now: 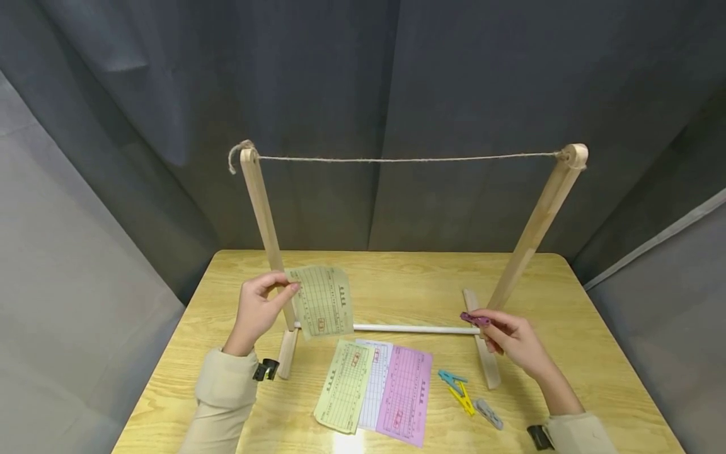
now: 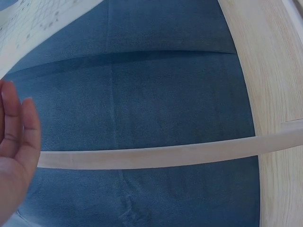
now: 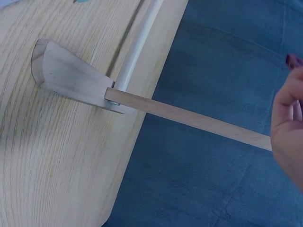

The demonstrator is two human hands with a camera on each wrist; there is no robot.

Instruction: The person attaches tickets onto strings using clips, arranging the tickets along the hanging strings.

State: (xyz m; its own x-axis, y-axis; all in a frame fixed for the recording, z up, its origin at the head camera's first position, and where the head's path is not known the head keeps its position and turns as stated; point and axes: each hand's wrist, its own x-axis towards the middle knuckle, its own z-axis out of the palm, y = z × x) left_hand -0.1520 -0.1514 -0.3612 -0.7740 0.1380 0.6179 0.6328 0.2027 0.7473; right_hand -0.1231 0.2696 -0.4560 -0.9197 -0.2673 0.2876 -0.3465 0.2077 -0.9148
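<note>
Across the head view's clock face, the dark curtain (image 1: pixel 317 94) spans the top from 10 to 2, and the table (image 1: pixel 397 290) lies below it. On the table stands a footed wooden stand (image 1: pixel 533 233), its posts at 9 and 3. The cord (image 1: pixel 408 160) at 12 is tied between the post tops, apparently to keep it taut and high, while a white bar (image 1: pixel 416 328) near 5 probably braces the posts low down. Around 6 a yellow-green sheet (image 1: pixel 343 391), a bluish-white sheet (image 1: pixel 376 381) and a purple sheet (image 1: pixel 404 397) overlap in a fan, perhaps so each edge can be reached; a green sheet (image 1: pixel 323 302) hangs in the air at 7. The left hand (image 1: pixel 258 311), at 8, has thumb and forefinger closed on that sheet's upper left corner, a hold that leaves most of the print uncovered, with the wrist angled toward 1. The right hand (image 1: pixel 516 343), at 4, reaches toward 10, its fingertips closed in a pinch on a purple clip (image 1: pixel 475 320); whether the clip is squeezed open I cannot tell. Near 5, within reach beneath that hand, lie a teal clip (image 1: pixel 452 379), a yellow clip (image 1: pixel 464 400) and a grey clip (image 1: pixel 488 413).
</note>
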